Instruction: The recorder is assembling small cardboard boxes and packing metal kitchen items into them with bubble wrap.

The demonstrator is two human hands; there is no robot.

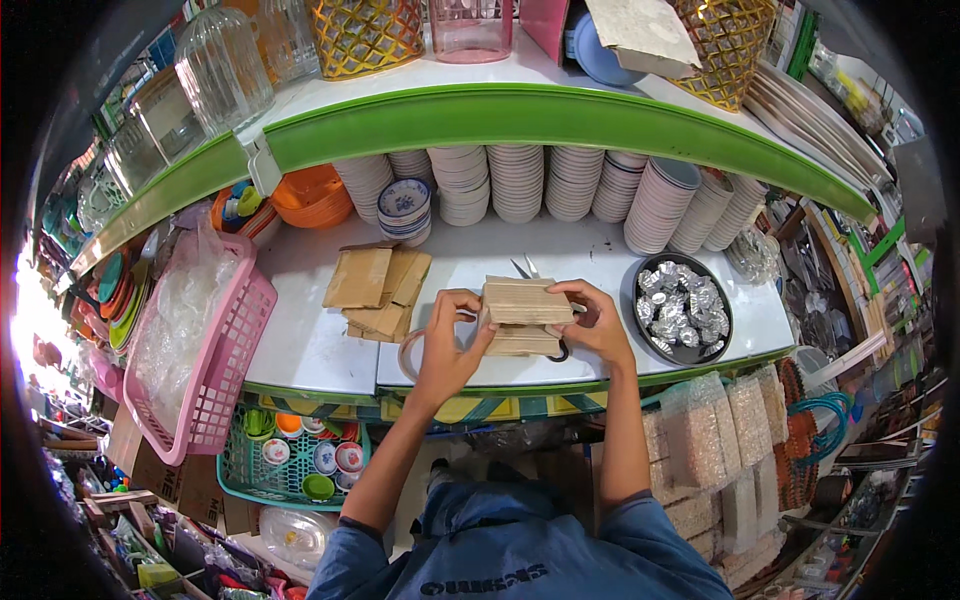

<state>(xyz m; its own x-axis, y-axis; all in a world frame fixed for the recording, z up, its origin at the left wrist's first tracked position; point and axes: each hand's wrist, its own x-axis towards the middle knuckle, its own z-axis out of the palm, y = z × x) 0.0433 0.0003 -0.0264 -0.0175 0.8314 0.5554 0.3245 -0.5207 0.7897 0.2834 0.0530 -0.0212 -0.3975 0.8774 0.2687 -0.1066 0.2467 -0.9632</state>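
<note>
A folded piece of brown cardboard (528, 299) is held between my two hands over the white shelf. At its left end, my left hand (452, 338) pinches the edge with thumb and fingers. My right hand (598, 325) grips the opposite end the same way. Just behind the cardboard, the metal tips of scissors (526, 268) poke out, and a dark loop shows near my right fingers. Part of a beige ring (406, 356) lies beside my left wrist, mostly covered. Flat cardboard pieces (380, 287) are piled to the left.
Stacked bowls (517, 185) line the back under the green-edged upper shelf (560, 108). A black tray (640, 318) of foil-like silver pieces sits right. A pink basket (262, 300) with clear plastic stands left, above a teal crate (270, 490) of small dishes. Bubble-wrapped packs (700, 440) are at lower right.
</note>
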